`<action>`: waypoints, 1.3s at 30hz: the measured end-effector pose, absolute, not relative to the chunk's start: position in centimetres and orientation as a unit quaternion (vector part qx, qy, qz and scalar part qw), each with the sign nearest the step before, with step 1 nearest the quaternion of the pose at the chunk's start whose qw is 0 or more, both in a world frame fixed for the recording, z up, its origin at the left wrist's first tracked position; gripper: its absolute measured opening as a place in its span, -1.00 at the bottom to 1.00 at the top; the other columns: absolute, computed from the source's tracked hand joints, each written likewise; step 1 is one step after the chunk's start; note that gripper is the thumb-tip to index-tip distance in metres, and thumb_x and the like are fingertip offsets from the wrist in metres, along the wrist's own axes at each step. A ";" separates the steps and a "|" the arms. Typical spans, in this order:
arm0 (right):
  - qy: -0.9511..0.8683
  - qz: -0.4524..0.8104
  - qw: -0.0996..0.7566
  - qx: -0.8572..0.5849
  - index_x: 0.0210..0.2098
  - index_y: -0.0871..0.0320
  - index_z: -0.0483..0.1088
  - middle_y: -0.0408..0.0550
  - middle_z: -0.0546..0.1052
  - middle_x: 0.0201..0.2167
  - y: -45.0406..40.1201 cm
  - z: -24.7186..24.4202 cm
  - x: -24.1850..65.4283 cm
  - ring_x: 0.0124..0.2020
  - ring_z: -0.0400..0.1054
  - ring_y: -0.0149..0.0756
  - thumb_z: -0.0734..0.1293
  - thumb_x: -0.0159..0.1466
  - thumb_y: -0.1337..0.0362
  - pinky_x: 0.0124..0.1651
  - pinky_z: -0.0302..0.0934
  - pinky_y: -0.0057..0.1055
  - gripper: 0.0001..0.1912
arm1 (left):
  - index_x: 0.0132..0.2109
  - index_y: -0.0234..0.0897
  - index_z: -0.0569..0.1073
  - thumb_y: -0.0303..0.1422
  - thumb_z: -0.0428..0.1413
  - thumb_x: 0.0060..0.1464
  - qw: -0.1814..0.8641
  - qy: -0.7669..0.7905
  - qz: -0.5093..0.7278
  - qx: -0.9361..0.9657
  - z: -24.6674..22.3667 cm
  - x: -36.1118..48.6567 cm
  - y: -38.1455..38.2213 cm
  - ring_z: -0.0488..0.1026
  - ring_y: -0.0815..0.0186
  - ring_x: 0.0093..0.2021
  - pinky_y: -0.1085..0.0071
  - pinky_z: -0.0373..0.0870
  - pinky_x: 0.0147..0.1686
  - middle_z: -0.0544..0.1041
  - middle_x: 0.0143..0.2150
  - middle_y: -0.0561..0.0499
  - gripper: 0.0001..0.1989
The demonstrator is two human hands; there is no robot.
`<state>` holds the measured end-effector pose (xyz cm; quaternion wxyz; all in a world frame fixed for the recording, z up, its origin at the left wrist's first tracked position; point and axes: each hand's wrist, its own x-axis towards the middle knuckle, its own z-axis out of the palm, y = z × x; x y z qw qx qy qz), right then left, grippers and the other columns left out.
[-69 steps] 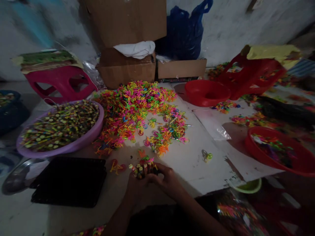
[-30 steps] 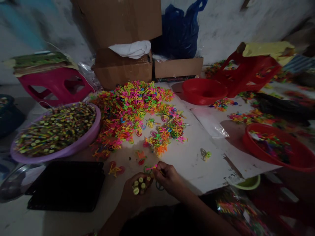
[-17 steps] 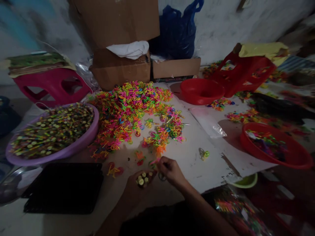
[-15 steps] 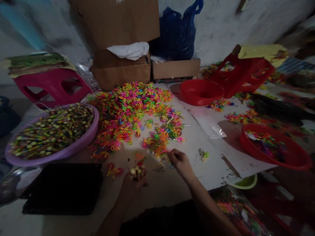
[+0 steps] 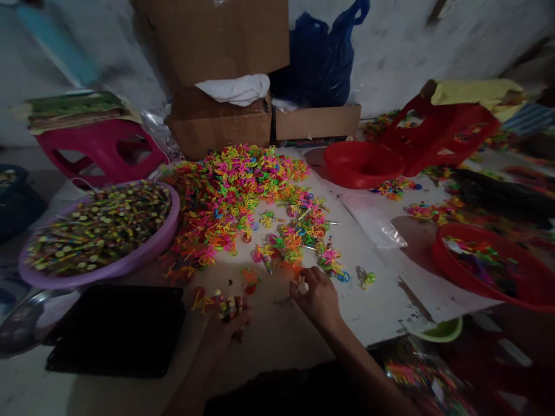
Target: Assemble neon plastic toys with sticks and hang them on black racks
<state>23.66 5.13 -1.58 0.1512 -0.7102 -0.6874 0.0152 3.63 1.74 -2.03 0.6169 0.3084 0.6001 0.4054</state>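
My left hand (image 5: pixel 221 329), low in the middle of the head view, is closed around a bunch of short patterned sticks (image 5: pixel 229 305) with pale round ends. To its right, my right hand (image 5: pixel 319 297) is pinched beside an orange plastic piece (image 5: pixel 291 269), which is smeared by motion. I cannot make out what exactly sits between its fingertips. Just beyond that hand lie bright plastic pieces (image 5: pixel 292 237), some with slim sticks attached. A single yellow-green piece (image 5: pixel 367 279) rests apart on the right. Near my left hand are a loose yellow-orange piece (image 5: pixel 201 300) and a red one (image 5: pixel 251 288).
A large heap of plastic pieces (image 5: pixel 238 179) covers the table's back. On the left stand a purple basin (image 5: pixel 173 222) full of sticks and a black tray (image 5: pixel 117 332). Red basins (image 5: pixel 364 164) and stools (image 5: pixel 437 133) are on the right; cardboard boxes (image 5: pixel 221 127) line the wall.
My right hand has shifted slightly down and turned at the pieces. More pieces with sticks now show beyond it. My left hand has moved a little left, keeping its bunch. The view has shifted slightly.
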 end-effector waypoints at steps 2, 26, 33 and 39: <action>-0.708 0.019 0.125 -0.695 -0.37 0.18 0.40 0.00 0.45 -0.41 4.0 -1.4 24.4 -0.34 0.34 -0.23 0.27 0.12 0.18 -0.25 0.11 -0.39 -0.81 | -0.37 -0.30 0.42 -0.27 0.27 -0.30 0.618 0.602 0.403 0.306 -1.8 3.6 1.8 0.36 0.42 -0.56 0.58 0.20 -0.69 0.45 -0.52 0.07 -0.70; -0.565 0.261 0.242 -0.744 -0.61 0.16 0.23 -0.15 0.32 -0.63 6.9 -3.0 24.5 -0.57 0.22 -0.40 0.30 0.04 0.20 -0.52 0.00 -0.50 -0.79 | -0.36 -0.32 0.50 -0.22 0.28 -0.31 0.614 0.576 0.416 0.343 -1.9 5.7 2.2 0.28 0.48 -0.59 0.58 0.23 -0.62 0.37 -0.60 0.14 -0.68; -0.420 0.591 0.466 -0.508 -0.59 0.14 0.16 -0.29 0.20 -0.74 4.5 -2.5 20.2 -0.71 0.05 -0.51 0.25 0.06 -0.08 -0.63 -0.02 -0.54 -0.59 | -0.38 -0.29 0.48 -0.17 0.27 -0.29 0.695 0.564 0.388 0.219 -0.6 5.9 1.9 0.30 0.51 -0.61 0.62 0.11 -0.68 0.44 -0.54 0.10 -0.68; -0.410 0.647 0.438 -0.470 -0.58 0.17 0.20 -0.26 0.24 -0.69 3.9 -1.8 19.2 -0.66 0.08 -0.52 0.29 0.04 -0.09 -0.59 -0.01 -0.55 -0.57 | -0.45 -0.32 0.42 -0.20 0.20 -0.16 0.683 0.527 0.378 0.337 0.2 5.3 2.1 0.25 0.51 -0.66 0.60 0.12 -0.68 0.39 -0.62 0.10 -0.75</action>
